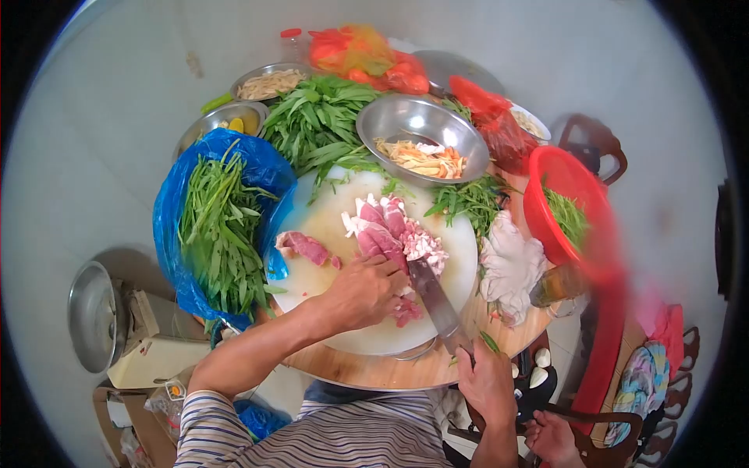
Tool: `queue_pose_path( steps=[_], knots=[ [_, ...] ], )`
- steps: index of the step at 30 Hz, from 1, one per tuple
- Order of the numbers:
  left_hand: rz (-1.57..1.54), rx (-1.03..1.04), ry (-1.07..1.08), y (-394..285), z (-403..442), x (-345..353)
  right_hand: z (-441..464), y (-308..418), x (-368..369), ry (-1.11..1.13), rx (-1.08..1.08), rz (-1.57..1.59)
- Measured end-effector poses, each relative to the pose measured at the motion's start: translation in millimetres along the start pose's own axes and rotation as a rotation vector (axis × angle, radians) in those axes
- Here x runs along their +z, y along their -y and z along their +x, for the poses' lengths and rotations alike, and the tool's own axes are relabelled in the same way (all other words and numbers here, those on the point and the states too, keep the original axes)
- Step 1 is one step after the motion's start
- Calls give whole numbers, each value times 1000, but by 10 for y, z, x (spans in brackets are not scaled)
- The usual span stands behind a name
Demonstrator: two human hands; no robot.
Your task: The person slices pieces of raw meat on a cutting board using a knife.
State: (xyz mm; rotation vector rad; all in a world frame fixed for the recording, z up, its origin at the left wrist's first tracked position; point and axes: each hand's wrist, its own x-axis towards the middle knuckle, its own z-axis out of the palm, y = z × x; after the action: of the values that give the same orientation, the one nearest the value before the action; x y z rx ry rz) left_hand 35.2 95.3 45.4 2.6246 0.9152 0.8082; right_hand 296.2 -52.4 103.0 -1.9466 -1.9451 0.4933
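Observation:
My left hand (pixel 365 290) presses down with curled fingers on a piece of raw meat (pixel 376 240) on the round white cutting board (pixel 312 312). My right hand (pixel 485 381) is closed around the handle of a kitchen knife (pixel 438 304). Its broad blade lies slanted across the board, the tip by the meat and my left fingertips. Small chopped fatty pieces (pixel 424 248) are heaped beside the blade. Apart from these, a smaller strip of meat (pixel 303 247) rests at the board's left.
Around the board stand a blue bag of leafy greens (pixel 222 234), a steel bowl of shredded food (pixel 421 129), a red basket (pixel 546 187), a crumpled white cloth (pixel 511 269) and a glass mug (pixel 560 285). Another person's hand (pixel 551 437) shows at lower right.

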Motion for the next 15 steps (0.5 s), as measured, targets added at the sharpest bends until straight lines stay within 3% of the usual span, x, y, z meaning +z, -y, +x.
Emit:
queue_pose_path(
  steps=[2,4,8,10,11,13,15],
  knots=[
    [-11,-16,29,9,-15,-62,130,94,-81,87,6,-108],
    [1,-154,252,-35,5,-169,230,119,-104,60,-26,-203],
    [-158,-354,440,77,231,-399,233,37,-157,72,-5,-44],
    [-100,-255,160,157,301,-366,99,-166,-89,-59,137,318],
    [-103,-255,159,193,315,-265,62,-204,-105,-59,138,315],
    [-117,-126,105,197,418,-49,7,-241,-164,78,480,768],
    [-121,-236,329,24,549,-61,37,-421,-63,178,589,872]
  ],
)
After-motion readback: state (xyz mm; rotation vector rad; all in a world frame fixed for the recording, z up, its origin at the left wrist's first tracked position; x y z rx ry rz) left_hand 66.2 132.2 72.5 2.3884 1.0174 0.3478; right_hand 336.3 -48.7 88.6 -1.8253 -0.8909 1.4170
